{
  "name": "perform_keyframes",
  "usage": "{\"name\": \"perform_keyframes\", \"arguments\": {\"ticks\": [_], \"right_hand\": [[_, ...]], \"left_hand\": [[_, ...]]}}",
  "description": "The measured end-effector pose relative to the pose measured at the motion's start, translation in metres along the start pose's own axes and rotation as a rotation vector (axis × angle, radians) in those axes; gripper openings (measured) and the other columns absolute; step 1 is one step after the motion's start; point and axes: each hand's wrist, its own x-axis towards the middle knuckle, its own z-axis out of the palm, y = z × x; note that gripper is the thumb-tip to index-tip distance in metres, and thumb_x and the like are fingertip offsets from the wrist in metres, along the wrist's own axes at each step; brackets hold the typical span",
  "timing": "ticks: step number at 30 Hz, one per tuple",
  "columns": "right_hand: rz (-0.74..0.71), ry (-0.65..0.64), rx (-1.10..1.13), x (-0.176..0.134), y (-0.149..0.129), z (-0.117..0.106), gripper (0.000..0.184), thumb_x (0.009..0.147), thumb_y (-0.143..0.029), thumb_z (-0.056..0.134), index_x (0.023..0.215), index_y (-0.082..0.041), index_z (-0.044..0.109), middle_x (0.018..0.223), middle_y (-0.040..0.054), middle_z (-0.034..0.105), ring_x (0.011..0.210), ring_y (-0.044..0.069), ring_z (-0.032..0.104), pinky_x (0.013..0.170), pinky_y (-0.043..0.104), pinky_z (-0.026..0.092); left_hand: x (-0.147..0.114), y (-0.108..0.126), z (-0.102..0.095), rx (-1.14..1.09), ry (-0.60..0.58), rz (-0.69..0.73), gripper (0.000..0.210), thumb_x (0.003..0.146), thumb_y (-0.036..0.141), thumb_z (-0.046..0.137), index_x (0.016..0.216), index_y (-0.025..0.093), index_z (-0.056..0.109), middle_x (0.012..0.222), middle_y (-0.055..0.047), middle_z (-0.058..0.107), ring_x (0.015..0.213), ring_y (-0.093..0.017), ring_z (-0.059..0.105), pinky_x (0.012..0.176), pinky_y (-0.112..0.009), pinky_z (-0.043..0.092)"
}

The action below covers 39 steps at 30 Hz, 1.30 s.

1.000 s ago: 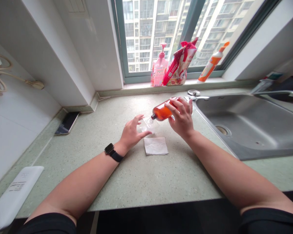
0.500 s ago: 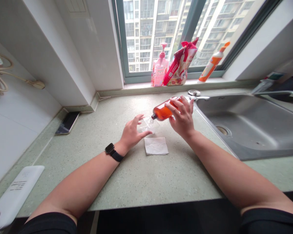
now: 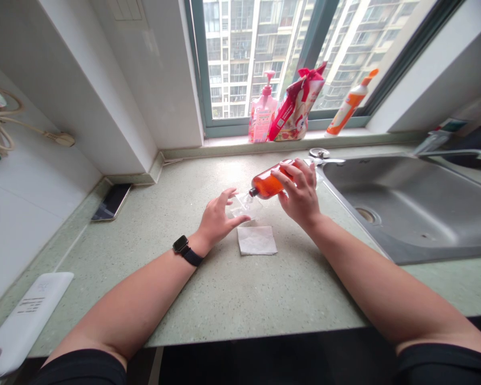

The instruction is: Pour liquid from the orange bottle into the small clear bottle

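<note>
My right hand (image 3: 300,195) is wrapped round an orange see-through bottle (image 3: 266,183), tipped so that its dark neck points down and left. The neck is over a small clear plastic container (image 3: 246,209) on the counter. Something clear shows just under the mouth, too small to make out for sure. My left hand (image 3: 220,215), with a black watch on its wrist, curves its thumb and fingers about the container's left side, and seems to hold it steady. Close in front of the container lies a folded white paper napkin (image 3: 257,240).
A steel sink (image 3: 412,208) is set into the counter on the right. A phone (image 3: 112,202) and a long white device (image 3: 28,321) lie to the left. On the windowsill stand a pink pump bottle (image 3: 262,115), a red bag (image 3: 296,107) and an orange-white bottle (image 3: 347,109).
Almost nothing differs. The fingers of my right hand have shifted slightly on the bottle; the bottle stays tilted over the container, and my left hand keeps its place.
</note>
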Motion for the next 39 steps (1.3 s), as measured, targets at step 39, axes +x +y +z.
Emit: {"name": "perform_keyframes", "arguments": {"ticks": [39], "right_hand": [[-0.043, 0.003, -0.076, 0.0033, -0.002, -0.0075, 0.074, 0.093, -0.008, 0.063, 0.158, -0.041, 0.05, 0.153, 0.0063, 0.062, 0.156, 0.037, 0.045, 0.13, 0.069, 0.032]], "left_hand": [[-0.0007, 0.0025, 0.0004, 0.01, 0.003, 0.0, 0.078, 0.09, 0.057, 0.085, 0.151, 0.029, 0.047, 0.142, -0.011, 0.072, 0.108, -0.028, 0.078, 0.103, -0.051, 0.061]]}}
